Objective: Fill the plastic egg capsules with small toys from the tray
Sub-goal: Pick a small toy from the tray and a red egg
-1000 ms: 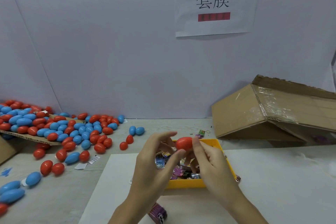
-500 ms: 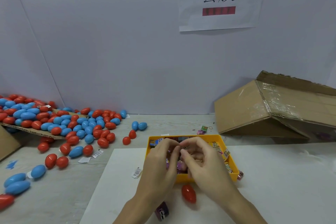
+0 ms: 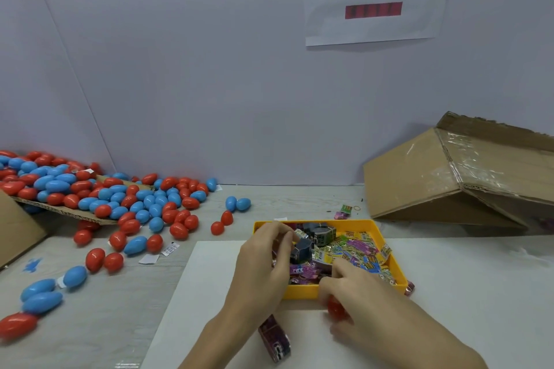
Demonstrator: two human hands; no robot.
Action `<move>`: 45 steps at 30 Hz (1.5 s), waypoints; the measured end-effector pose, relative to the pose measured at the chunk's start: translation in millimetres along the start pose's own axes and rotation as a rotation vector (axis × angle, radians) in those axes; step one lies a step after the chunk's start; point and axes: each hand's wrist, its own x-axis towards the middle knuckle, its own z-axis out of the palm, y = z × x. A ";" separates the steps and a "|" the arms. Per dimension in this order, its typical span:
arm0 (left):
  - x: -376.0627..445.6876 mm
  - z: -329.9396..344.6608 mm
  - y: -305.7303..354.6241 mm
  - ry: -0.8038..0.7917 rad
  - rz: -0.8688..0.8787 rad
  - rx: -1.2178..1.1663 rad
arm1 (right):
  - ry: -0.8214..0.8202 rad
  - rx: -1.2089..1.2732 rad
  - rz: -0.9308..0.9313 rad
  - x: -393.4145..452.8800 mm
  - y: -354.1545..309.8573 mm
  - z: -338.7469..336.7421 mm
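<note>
Red egg capsule (image 3: 336,309) went from held up in both hands a second ago to lying on the tabletop, just under the right wrist, against the yellow tray (image 3: 302,290) front wall. Reads as filled; next toy being picked. Left hand (image 3: 263,260) grip curled, pinching a dark toy (image 3: 301,249) in the tray. Right hand (image 3: 353,281) fingers loosely bent, digging in packets, grasping nothing visible.

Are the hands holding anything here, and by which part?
Left hand pinches a dark toy by its top. Right hand is blurred; cannot tell.
</note>
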 end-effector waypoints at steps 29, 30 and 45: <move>-0.6 -2.9 13.9 -0.134 0.095 -0.351 | 0.600 1.252 -0.096 12.2 19.3 5.2; 0.1 -4.3 13.5 -0.132 0.093 -0.344 | 0.594 1.287 -0.099 11.6 19.2 3.9; 3.6 -8.9 13.8 -0.189 -0.206 -0.618 | 0.537 1.326 -0.048 17.8 3.3 14.5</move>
